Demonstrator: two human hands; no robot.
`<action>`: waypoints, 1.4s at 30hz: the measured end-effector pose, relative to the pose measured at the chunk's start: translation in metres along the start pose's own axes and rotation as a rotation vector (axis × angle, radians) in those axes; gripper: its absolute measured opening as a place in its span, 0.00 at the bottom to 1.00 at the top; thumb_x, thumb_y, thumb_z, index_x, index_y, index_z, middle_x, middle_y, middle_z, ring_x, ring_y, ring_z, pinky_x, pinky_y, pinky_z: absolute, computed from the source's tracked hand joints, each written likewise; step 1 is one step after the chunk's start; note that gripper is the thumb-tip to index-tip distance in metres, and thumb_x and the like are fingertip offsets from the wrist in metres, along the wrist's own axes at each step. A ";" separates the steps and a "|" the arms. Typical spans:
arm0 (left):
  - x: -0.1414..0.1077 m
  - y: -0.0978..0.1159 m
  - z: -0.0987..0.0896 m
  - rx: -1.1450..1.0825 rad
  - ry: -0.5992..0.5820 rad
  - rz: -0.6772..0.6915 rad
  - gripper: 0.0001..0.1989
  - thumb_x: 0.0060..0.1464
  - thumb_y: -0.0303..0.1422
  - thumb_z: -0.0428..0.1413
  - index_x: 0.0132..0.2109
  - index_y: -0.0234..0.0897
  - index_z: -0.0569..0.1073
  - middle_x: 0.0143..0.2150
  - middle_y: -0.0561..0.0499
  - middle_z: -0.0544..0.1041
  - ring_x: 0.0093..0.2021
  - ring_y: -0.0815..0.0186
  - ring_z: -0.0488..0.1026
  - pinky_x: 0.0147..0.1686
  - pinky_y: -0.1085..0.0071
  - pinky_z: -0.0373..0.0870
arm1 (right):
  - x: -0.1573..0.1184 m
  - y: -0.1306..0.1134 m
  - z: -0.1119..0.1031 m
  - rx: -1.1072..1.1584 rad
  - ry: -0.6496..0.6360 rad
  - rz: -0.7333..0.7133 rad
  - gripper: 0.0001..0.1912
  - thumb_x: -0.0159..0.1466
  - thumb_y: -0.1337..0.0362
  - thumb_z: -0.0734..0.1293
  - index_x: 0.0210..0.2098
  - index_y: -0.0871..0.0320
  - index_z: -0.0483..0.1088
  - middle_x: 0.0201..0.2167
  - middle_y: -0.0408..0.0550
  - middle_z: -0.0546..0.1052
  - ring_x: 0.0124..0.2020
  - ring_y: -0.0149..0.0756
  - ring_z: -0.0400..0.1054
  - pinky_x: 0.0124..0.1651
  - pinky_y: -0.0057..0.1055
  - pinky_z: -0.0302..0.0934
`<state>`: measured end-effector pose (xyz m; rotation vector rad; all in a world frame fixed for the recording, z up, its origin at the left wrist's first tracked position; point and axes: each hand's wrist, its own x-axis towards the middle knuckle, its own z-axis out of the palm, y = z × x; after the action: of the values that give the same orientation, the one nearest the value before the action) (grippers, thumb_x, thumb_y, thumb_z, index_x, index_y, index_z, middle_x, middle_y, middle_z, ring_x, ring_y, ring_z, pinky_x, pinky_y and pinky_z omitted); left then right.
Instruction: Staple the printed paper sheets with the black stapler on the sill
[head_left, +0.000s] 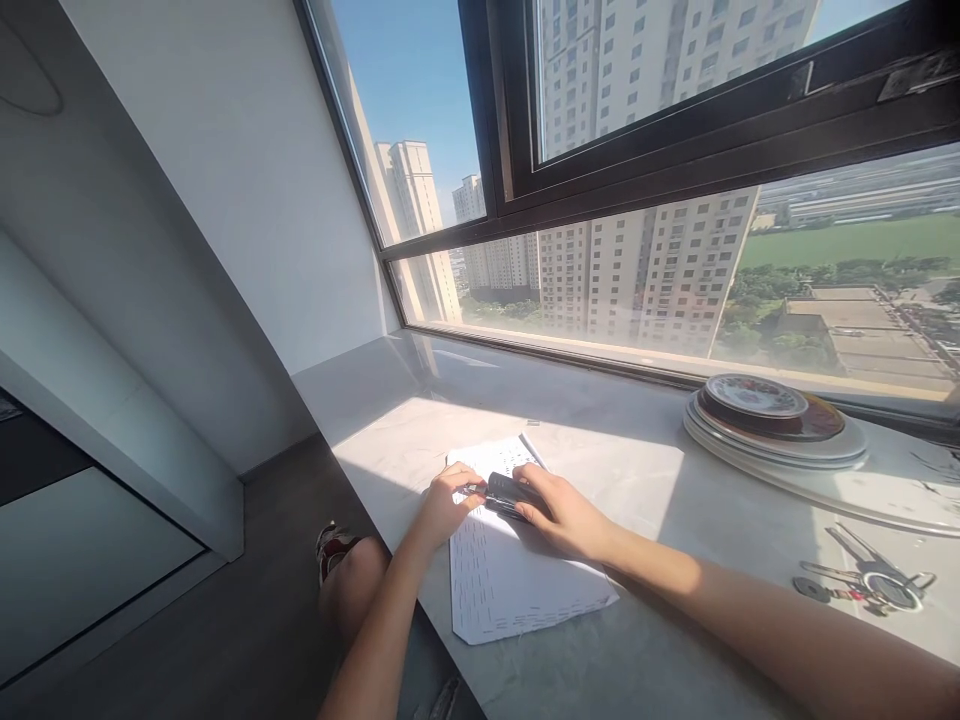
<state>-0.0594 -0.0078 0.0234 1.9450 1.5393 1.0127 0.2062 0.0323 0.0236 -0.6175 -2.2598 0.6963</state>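
Observation:
A black stapler-like tool lies over the upper part of a stack of white papers marked with rows of short dark lines. My right hand is wrapped round its right part, thumb on the near side. At its left end, the fingers of my left hand are closed in a pinch on a small dark part, too small to make out. The papers rest on the pale marble sill, and something thin sticks out past their top edge.
Stacked plates stand on a large white platter at the right, beside the window. Nearer me lies a bunch of keys. The dark window frame borders the sill's far side. My knee is below its left edge.

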 end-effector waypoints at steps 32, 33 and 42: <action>-0.036 -0.057 -0.024 0.521 0.188 -0.229 0.24 0.71 0.26 0.44 0.68 0.34 0.71 0.73 0.37 0.72 0.76 0.50 0.64 0.76 0.45 0.56 | 0.007 -0.001 0.007 0.118 -0.059 0.063 0.12 0.73 0.50 0.67 0.51 0.47 0.65 0.46 0.47 0.77 0.44 0.47 0.72 0.49 0.49 0.72; -0.038 -0.058 -0.022 0.521 0.208 -0.221 0.23 0.71 0.25 0.44 0.66 0.34 0.72 0.72 0.38 0.73 0.75 0.52 0.66 0.75 0.47 0.57 | 0.007 -0.001 0.006 0.141 -0.068 0.072 0.14 0.74 0.48 0.67 0.52 0.47 0.66 0.46 0.46 0.77 0.45 0.47 0.72 0.51 0.50 0.72; -0.039 -0.062 -0.024 0.466 0.295 -0.175 0.22 0.64 0.17 0.45 0.54 0.38 0.77 0.67 0.43 0.79 0.70 0.57 0.72 0.72 0.53 0.63 | 0.057 0.045 0.001 -0.103 0.178 0.075 0.16 0.78 0.49 0.58 0.49 0.52 0.71 0.52 0.54 0.77 0.53 0.48 0.73 0.60 0.52 0.71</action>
<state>-0.1206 -0.0309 -0.0174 1.9631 2.2349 0.9605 0.1787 0.0997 0.0218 -0.7859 -2.1254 0.5410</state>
